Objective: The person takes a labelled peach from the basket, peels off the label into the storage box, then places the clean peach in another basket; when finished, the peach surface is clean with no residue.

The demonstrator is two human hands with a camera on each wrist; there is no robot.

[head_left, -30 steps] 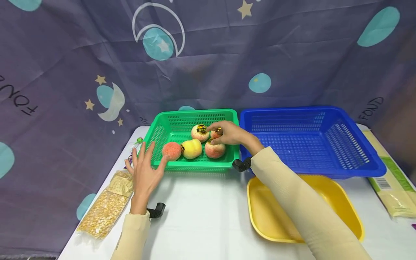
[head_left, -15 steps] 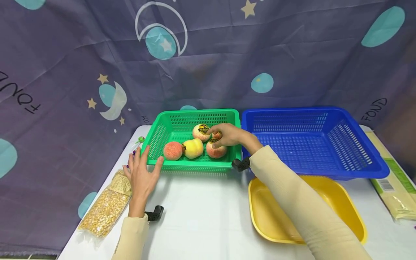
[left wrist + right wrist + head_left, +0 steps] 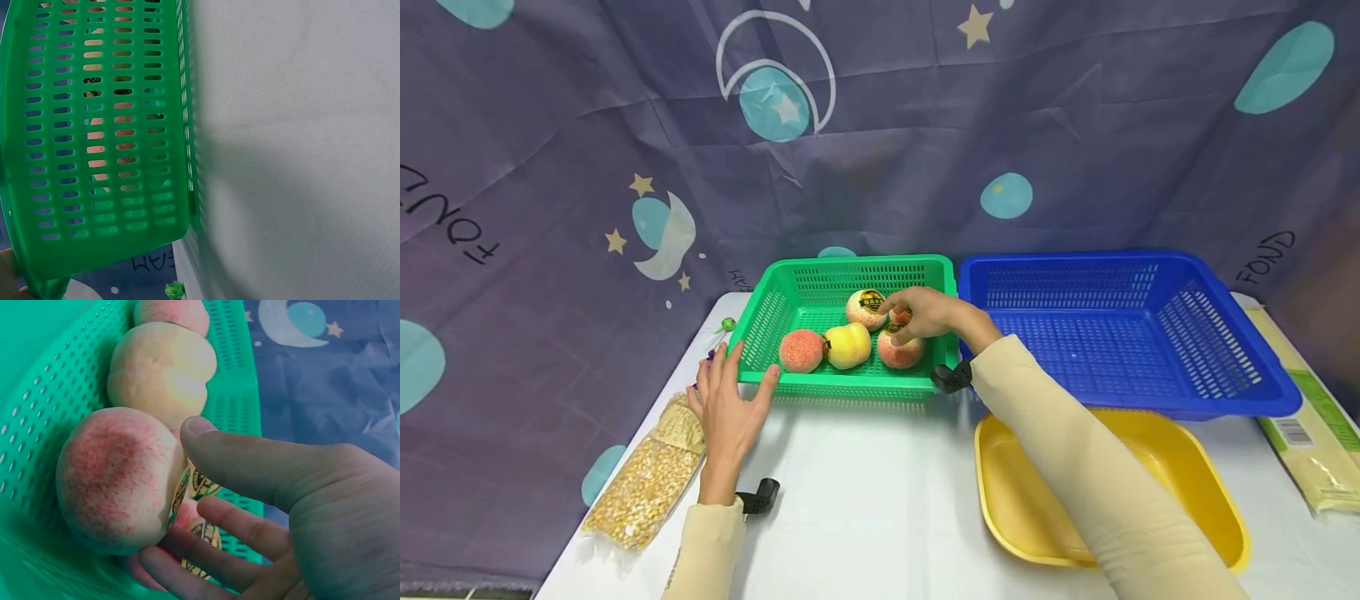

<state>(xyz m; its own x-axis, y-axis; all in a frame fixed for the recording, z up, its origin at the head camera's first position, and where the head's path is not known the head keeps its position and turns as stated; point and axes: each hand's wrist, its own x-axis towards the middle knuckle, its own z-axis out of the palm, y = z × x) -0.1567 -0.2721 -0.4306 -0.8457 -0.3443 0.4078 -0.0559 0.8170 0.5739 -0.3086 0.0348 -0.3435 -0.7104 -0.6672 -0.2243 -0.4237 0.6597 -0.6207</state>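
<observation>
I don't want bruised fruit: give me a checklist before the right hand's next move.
1. Bare right hand at the front-right, round pink-and-cream fruit: ok.
2. Hand closed round it: not ok; thumb and fingers stand apart.
3. Contact with it: cannot tell.
4. Bare left hand at the near left corner of the rectangular green plastic basket: ok.
5. Lobed yellow fruit outside the right hand's fingers: ok.
6. Whole inside of the rounded yellow plastic tub visible: not ok; the beige sleeve crosses it.
</observation>
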